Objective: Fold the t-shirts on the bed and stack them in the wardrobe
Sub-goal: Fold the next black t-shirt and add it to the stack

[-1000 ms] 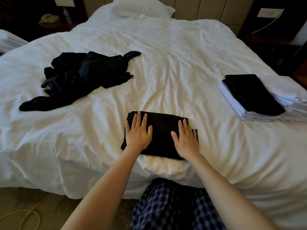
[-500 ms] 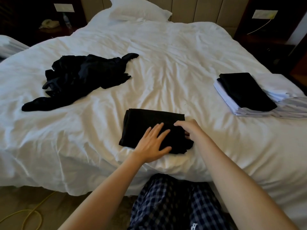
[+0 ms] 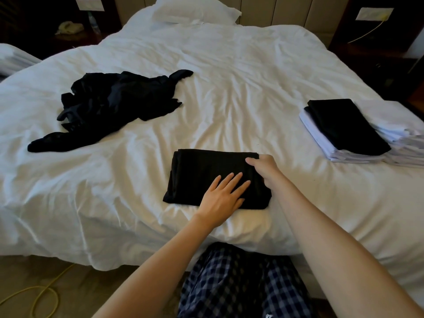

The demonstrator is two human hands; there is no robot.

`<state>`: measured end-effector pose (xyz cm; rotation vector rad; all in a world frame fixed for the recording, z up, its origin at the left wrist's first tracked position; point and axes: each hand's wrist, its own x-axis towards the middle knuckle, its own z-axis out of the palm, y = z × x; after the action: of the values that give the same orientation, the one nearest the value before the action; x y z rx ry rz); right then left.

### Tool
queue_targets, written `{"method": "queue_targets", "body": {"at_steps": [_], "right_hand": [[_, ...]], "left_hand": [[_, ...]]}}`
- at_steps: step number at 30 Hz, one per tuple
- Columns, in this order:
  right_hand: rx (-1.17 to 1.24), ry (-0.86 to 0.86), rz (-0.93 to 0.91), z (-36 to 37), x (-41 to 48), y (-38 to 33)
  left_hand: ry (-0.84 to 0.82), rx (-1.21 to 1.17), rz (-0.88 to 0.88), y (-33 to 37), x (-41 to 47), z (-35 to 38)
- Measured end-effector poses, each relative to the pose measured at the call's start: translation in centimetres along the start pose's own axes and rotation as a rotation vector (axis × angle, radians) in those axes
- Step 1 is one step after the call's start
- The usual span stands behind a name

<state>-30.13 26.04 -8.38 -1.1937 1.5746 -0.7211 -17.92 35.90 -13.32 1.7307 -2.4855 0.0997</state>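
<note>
Both hands have left their flat press: our right hand now pinches the folded shirt at its right edge, left hand resting with fingers spread on top, ready to lift it from the bed.

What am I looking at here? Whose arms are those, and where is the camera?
The camera sits on a person's head, looking down, so you see their own arms. They stand at a white bed. The left hand lies flat on a folded black t-shirt. The right hand curls over its right edge. Farther left lies a crumpled black heap of clothes, not folded yet. On the right sits a neat stack of folded clothes, black on top, white below.
</note>
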Motion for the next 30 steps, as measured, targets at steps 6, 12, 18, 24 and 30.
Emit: {"method": "queue_targets", "body": {"at_steps": [6,12,18,24,30], "right_hand": [[-0.140,0.110,-0.036,0.7,-0.5,2.3],[-0.440,0.374,-0.300,2.1,-1.7,2.1],[-0.828,0.135,-0.350,3.0,-2.2,4.0],[-0.645,0.197,-0.269,2.8,-2.6,5.4],[-0.216,0.153,0.052,1.0,-2.5,3.3]], "left_hand": [[-0.011,0.035,0.060,-0.7,-0.5,1.0],[0.120,-0.414,-0.142,-0.8,-0.6,-0.3],[0.045,-0.169,-0.502,-3.8,-0.8,-0.2],[0.028,-0.163,-0.586,-4.2,-0.8,0.3],[0.084,-0.368,-0.897,-3.7,-1.6,-0.8]]}}
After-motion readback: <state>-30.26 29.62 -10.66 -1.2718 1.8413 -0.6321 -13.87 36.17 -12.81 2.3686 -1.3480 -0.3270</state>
